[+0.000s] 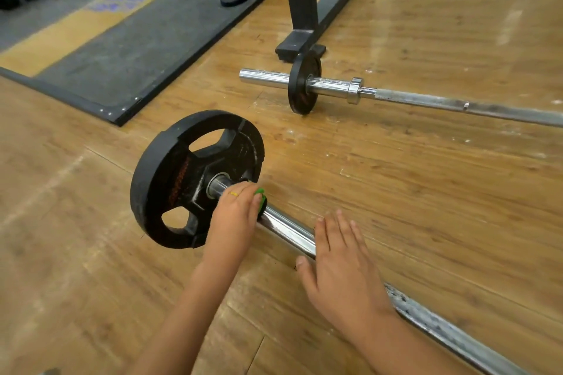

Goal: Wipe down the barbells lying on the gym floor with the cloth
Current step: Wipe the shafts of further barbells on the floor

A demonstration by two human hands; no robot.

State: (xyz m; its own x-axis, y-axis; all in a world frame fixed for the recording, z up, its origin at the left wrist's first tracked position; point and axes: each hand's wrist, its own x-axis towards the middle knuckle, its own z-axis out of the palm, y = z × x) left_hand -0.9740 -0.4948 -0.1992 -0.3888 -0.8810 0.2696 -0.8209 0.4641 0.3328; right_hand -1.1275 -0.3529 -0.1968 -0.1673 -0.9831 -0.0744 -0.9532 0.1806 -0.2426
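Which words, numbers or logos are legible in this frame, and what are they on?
Nothing reads clearly.
Blue print on the yellow floor strip: too blurred to read.
Orange lettering on the large black weight plate: too smeared to read.
Orange marks on the small black weight plate: too small to read.

Green cloth (pixel 260 192) showing at frame centre. Near barbell (pixel 289 230) gleaming chrome silver, with its shaft at lower right showing grey speckling. Big plate (pixel 170 173) showing black, with orange-red lettering. Far barbell (pixel 332 87) shining silver, small plate (pixel 304 82) black. Floor (pixel 426 192) showing tan wood grain and white smudges. Mat (pixel 137 52) at upper left showing dark grey, yellow stripe, blue lettering. Thin yellow band (pixel 234 193) ringing left hand (pixel 236 216) finger.
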